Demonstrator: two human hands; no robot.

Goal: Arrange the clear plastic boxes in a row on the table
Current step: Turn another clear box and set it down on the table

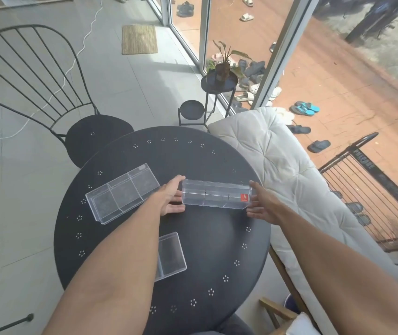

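Three clear plastic boxes lie on a round dark metal table [205, 250]. A long divided box with a red sticker [216, 197] sits in the middle, held at both ends: my left hand [172, 198] grips its left end and my right hand [259, 205] its right end. A second long divided box [121, 193] rests at an angle to the left, touching neither hand. A smaller clear box [171, 255] lies near the front, partly hidden under my left forearm.
A black wire chair [48, 88] stands behind the table on the left. Two small round plant stands [218, 83] are at the back. A white cushion [277, 160] lies along the table's right side, with a black railing [367, 184] beyond it.
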